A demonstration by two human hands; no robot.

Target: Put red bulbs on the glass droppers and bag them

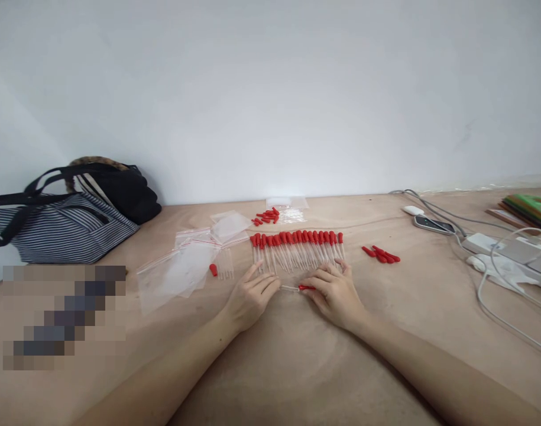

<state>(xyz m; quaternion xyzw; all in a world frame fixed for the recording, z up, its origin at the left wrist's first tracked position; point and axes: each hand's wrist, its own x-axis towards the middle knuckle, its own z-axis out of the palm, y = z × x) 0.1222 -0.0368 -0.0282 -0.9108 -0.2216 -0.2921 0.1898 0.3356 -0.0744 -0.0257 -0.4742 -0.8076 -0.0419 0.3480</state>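
My left hand (251, 300) is closed in a pinch around a clear glass dropper tube (290, 289). My right hand (337, 297) pinches a red rubber bulb (305, 287) at the tube's right end; tube and bulb lie in one line, and how far the tube sits inside the bulb is too small to tell. Just beyond both hands is a row of droppers (297, 253), red bulbs pointing away from me. Left of the row lie several bare glass tubes (226, 267) and a single red bulb (213, 270).
Clear zip bags (181, 269) spread at left. Loose red bulbs form one pile (266, 216) at the back and another (381, 255) at right. A striped bag (75, 228) stands far left; a phone-like device (433, 224), power strip (509, 251) and cables lie right.
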